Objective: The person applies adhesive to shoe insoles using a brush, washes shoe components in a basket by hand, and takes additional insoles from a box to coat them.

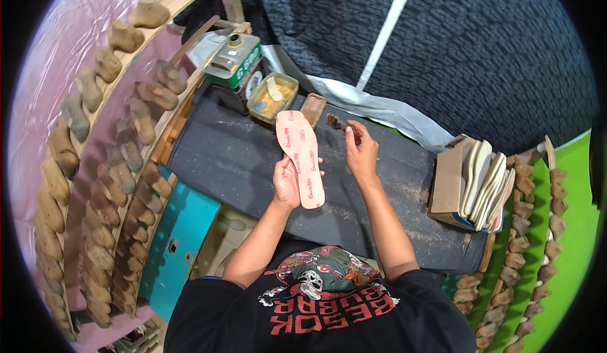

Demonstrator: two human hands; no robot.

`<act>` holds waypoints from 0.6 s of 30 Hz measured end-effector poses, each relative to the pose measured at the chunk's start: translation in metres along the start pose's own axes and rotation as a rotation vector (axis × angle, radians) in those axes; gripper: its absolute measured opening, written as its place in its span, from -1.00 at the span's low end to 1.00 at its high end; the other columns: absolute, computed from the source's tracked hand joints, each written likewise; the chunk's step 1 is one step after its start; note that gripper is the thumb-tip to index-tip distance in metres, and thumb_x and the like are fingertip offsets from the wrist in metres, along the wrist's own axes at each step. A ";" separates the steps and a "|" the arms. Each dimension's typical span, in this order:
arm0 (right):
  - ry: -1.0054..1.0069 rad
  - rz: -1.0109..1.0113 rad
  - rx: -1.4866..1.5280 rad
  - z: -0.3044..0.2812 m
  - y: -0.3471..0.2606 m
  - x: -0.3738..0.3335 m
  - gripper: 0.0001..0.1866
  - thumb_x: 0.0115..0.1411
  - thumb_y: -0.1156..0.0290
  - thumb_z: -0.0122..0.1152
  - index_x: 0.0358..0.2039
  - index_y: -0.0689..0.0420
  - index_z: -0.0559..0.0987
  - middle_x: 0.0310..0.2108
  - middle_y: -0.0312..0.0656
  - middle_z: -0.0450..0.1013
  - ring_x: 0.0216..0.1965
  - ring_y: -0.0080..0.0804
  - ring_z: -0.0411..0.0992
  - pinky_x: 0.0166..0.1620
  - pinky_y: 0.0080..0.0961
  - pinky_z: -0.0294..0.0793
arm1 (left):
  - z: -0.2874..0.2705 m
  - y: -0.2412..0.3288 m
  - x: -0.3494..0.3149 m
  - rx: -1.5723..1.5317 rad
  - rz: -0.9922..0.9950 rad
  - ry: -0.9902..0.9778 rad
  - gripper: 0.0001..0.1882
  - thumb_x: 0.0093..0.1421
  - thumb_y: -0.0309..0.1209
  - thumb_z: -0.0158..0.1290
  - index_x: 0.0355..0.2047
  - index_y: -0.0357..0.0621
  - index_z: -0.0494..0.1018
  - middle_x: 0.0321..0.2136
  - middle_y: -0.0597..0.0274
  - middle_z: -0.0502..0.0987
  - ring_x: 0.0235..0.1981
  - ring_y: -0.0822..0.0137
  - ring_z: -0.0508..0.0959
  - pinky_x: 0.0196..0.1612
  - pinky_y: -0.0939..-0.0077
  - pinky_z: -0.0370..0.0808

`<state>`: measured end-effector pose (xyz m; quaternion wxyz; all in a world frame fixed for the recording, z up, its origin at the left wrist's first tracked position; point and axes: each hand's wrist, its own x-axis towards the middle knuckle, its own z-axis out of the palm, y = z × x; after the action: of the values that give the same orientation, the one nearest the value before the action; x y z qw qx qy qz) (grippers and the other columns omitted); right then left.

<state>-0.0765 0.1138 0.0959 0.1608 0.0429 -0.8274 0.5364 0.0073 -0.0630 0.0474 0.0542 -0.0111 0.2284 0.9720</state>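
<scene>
A pinkish insole with red print lies along my left hand, which grips it by its left edge, with fingertips showing at the right edge. The insole is held above the dark table, its wide end pointing away from me. To the right of it, my right hand is closed round the handle of a small brush. The brush's dark, clotted bristles point left, apart from the insole. Beyond the insole stands an open tub of yellowish stuff with a pale scraper-like piece in it.
A brown block lies beside the tub. At the back left stands a green and white metal can. A cardboard box of insole-like pieces stands on the table's right end. Racks of wooden shoe lasts flank both sides.
</scene>
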 end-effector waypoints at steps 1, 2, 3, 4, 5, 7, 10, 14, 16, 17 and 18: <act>-0.035 0.005 -0.027 0.013 0.000 0.006 -0.73 0.39 0.33 0.18 -0.01 0.23 0.62 -0.34 -0.13 0.65 -0.24 -0.47 0.61 -0.16 -0.46 0.58 | -0.003 0.008 -0.004 0.002 0.020 0.011 -0.37 0.37 -0.04 -0.33 0.28 -0.16 0.30 0.09 0.00 0.55 -0.02 0.08 0.61 -0.03 0.08 0.62; -0.055 0.010 -0.040 0.025 -0.001 0.011 -0.70 0.38 0.30 0.19 0.01 0.21 0.62 -0.34 -0.05 0.64 -0.26 -0.39 0.63 -0.16 -0.39 0.58 | -0.006 0.015 -0.008 -0.004 0.068 0.028 -0.37 0.38 -0.05 -0.33 0.31 -0.15 0.27 0.15 0.01 0.50 -0.01 0.09 0.60 -0.02 0.10 0.62; -0.077 0.003 -0.030 0.035 0.000 0.016 -0.70 0.38 0.30 0.19 0.01 0.21 0.62 -0.34 -0.05 0.64 -0.26 -0.39 0.63 -0.16 -0.39 0.58 | -0.005 0.023 -0.013 -0.011 0.117 0.047 -0.37 0.39 -0.06 -0.32 0.34 -0.14 0.24 0.21 0.01 0.46 0.01 0.11 0.59 0.00 0.12 0.62; -0.095 -0.007 -0.070 0.044 0.001 0.021 -0.68 0.38 0.29 0.17 0.02 0.23 0.61 -0.31 0.05 0.64 -0.25 -0.23 0.64 -0.16 -0.32 0.58 | -0.002 0.032 -0.018 -0.002 0.150 -0.002 -0.37 0.43 -0.07 -0.33 0.39 -0.12 0.19 0.32 0.06 0.35 0.04 0.15 0.58 0.03 0.14 0.61; -0.111 -0.017 -0.110 0.052 0.002 0.025 -0.66 0.38 0.28 0.16 0.03 0.24 0.60 -0.28 0.15 0.63 -0.24 -0.06 0.65 -0.16 -0.25 0.58 | -0.002 0.038 -0.024 0.002 0.170 0.010 -0.37 0.43 -0.07 -0.33 0.39 -0.12 0.19 0.32 0.06 0.35 0.04 0.15 0.58 0.03 0.14 0.61; -0.141 -0.021 -0.098 0.068 0.014 0.030 -0.65 0.38 0.26 0.14 0.02 0.26 0.60 -0.23 0.18 0.62 -0.19 0.07 0.63 -0.12 -0.18 0.58 | -0.004 0.050 -0.033 0.057 0.216 0.061 -0.37 0.46 -0.05 -0.35 0.42 -0.10 0.14 0.34 0.08 0.33 0.07 0.15 0.55 0.04 0.19 0.57; -0.143 -0.085 -0.168 0.083 0.033 0.035 -0.65 0.38 0.24 0.17 0.03 0.21 0.60 -0.23 0.16 0.62 -0.19 0.02 0.64 -0.11 -0.21 0.57 | -0.008 0.060 -0.046 0.103 0.258 0.111 -0.37 0.49 -0.03 -0.39 0.43 -0.10 0.13 0.36 0.10 0.30 0.05 0.20 0.56 0.01 0.18 0.62; -0.131 -0.060 -0.177 0.085 0.037 0.037 -0.65 0.38 0.25 0.15 0.04 0.21 0.59 -0.20 0.17 0.62 -0.15 0.08 0.62 -0.08 -0.18 0.56 | -0.017 0.069 -0.053 0.115 0.279 0.148 -0.36 0.50 0.01 -0.41 0.42 -0.10 0.14 0.37 0.14 0.29 0.04 0.21 0.56 0.00 0.21 0.62; -0.111 -0.059 -0.148 0.081 0.024 0.034 -0.65 0.39 0.26 0.15 0.04 0.21 0.59 -0.20 0.18 0.62 -0.15 0.07 0.62 -0.08 -0.20 0.56 | -0.016 0.070 -0.053 0.086 0.287 0.167 -0.34 0.50 0.04 -0.40 0.42 -0.10 0.16 0.36 0.18 0.30 0.01 0.22 0.57 -0.03 0.21 0.64; -0.088 -0.060 -0.126 0.078 0.018 0.034 -0.66 0.39 0.26 0.15 0.04 0.21 0.59 -0.20 0.18 0.61 -0.16 0.05 0.63 -0.08 -0.21 0.56 | -0.018 0.069 -0.052 0.087 0.280 0.166 -0.34 0.50 0.04 -0.40 0.42 -0.10 0.16 0.36 0.18 0.30 0.01 0.22 0.57 -0.03 0.21 0.64; -0.090 -0.058 -0.109 0.072 0.012 0.035 -0.65 0.39 0.26 0.15 0.05 0.21 0.60 -0.22 0.14 0.62 -0.19 -0.04 0.63 -0.09 -0.26 0.56 | -0.018 0.067 -0.048 0.082 0.262 0.157 -0.34 0.50 0.06 -0.39 0.41 -0.09 0.16 0.35 0.17 0.32 0.01 0.22 0.58 -0.02 0.20 0.63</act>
<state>-0.1285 0.0572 0.0692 0.1412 0.0823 -0.8601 0.4832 0.0478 -0.1357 0.0633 -0.0906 -0.0550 0.2708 0.9568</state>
